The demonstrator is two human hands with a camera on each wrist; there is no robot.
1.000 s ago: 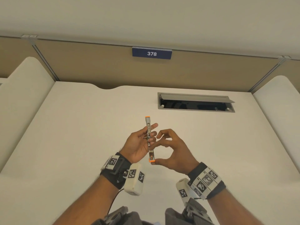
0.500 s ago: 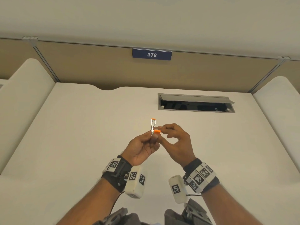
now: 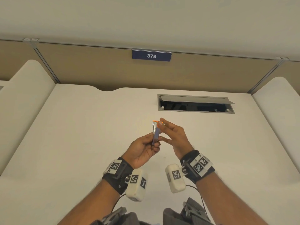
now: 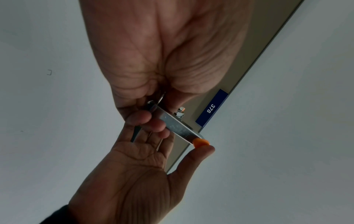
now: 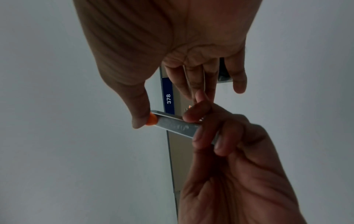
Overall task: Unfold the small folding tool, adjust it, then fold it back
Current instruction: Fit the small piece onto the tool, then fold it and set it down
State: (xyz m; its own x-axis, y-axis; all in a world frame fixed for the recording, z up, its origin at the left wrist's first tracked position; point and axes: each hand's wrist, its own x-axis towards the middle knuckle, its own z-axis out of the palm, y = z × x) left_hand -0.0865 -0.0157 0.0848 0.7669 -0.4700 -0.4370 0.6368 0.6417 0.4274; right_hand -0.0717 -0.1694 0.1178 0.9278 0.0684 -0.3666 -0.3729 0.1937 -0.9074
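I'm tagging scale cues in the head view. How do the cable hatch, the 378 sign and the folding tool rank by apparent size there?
1. cable hatch, widest by far.
2. 378 sign.
3. folding tool, smallest, though it is held nearest the camera.

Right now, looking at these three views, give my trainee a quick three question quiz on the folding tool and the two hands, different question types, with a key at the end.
1. True or false: the folding tool lies flat on the desk.
2. Multiple choice: which hand grips the tool's metal body? A) left hand B) right hand C) neither
3. Fill in: the right hand's thumb presses the tool's ______ coloured end cap.

Key
1. False; it is held up above the desk.
2. A; the left hand's fingers curl round the body.
3. Orange.
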